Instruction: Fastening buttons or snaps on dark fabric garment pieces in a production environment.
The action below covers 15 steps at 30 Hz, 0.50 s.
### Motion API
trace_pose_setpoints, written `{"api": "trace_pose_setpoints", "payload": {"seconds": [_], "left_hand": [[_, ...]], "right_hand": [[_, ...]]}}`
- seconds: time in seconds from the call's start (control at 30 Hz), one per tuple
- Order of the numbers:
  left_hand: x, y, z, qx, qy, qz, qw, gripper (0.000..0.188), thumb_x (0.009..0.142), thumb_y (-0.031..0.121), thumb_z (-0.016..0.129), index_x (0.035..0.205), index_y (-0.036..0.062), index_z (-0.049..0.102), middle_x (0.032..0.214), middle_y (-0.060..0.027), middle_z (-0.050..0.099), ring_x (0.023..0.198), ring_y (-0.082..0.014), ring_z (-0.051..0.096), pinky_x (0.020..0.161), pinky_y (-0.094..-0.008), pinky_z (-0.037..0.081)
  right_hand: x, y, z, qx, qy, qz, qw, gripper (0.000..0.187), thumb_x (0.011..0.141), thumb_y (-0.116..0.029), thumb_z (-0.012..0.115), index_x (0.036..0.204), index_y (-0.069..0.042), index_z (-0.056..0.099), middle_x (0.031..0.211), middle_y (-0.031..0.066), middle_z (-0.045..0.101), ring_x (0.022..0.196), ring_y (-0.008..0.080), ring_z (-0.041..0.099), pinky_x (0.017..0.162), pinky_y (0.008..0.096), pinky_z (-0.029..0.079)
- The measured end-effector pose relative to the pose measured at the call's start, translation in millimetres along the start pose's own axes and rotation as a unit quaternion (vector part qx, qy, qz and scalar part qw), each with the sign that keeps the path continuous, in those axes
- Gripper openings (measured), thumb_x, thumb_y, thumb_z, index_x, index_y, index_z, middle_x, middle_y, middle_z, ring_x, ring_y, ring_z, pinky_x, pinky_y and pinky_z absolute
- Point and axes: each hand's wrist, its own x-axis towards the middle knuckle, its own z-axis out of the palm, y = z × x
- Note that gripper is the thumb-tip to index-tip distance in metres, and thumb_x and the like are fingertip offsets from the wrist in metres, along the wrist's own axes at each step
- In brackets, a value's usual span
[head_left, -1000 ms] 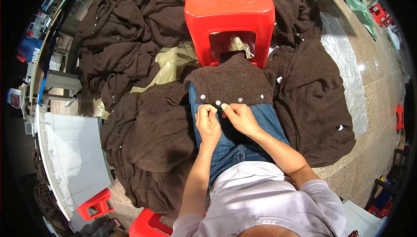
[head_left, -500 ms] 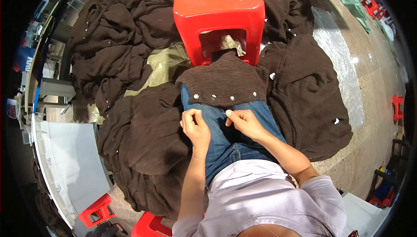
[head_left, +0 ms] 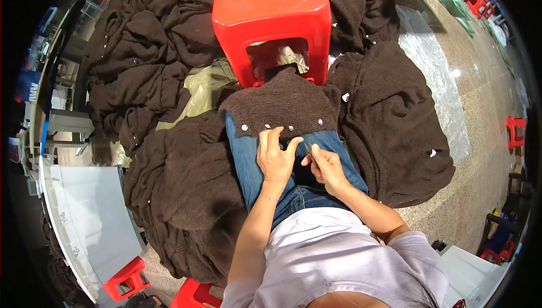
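Across my jeans-clad thighs lies a dark brown knit piece [head_left: 276,104]. Several shiny white beaded buttons [head_left: 291,128] run in a row along its near edge. My left hand [head_left: 275,158] is at that edge, its fingertips by the buttons, thumb and forefinger apart; I see nothing held in it. Just to its right, my right hand [head_left: 327,170] is closed on a thin grey metal tool [head_left: 308,148], too small to name, pointing up toward the knit's edge.
A red plastic stool [head_left: 274,12] stands right beyond the knit piece. Heaps of brown knitwear [head_left: 175,172] surround my legs, over yellowish plastic sheeting [head_left: 206,88]. Clear plastic sheet [head_left: 432,82] covers floor at right. A white table [head_left: 93,206] stands at left.
My left hand has moved right and up to the knit's edge, its fingers spreading. My right hand has shifted slightly right and nearer me, a grey tool now showing in it. The view has shifted slightly.
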Motion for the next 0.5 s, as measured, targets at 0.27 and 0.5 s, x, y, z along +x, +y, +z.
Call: {"api": "trace_pose_setpoints", "payload": {"seconds": [0.27, 0.5], "left_hand": [[-11, -16, -3, -0.032, -0.044, 0.068, 0.996, 0.011, 0.077, 0.003, 0.072, 0.084, 0.0029, 0.064, 0.084, -0.0098, 0.058, 0.076, -0.0269, 0.060, 0.066, -0.0359, 0.048], [-24, -8, -3, -0.327, -0.166, -0.373, 0.852, 0.019, 0.098, 0.020, 0.059, 0.094, 0.0010, 0.059, 0.090, -0.0097, 0.064, 0.064, -0.0118, 0.062, 0.053, -0.0246, 0.053]], "right_hand": [[2, 0, -1, 0.027, 0.006, -0.001, 1.000, 0.051, 0.099, -0.050, 0.049, 0.085, -0.003, 0.062, 0.051, -0.0083, 0.036, 0.041, 0.0007, 0.026, 0.037, 0.0213, 0.016], [8, -9, 8, 0.037, 0.075, -0.012, 0.996, 0.022, 0.096, -0.028, 0.063, 0.100, -0.006, 0.065, 0.056, -0.0100, 0.041, 0.041, -0.0005, 0.029, 0.037, 0.0211, 0.017]]}}
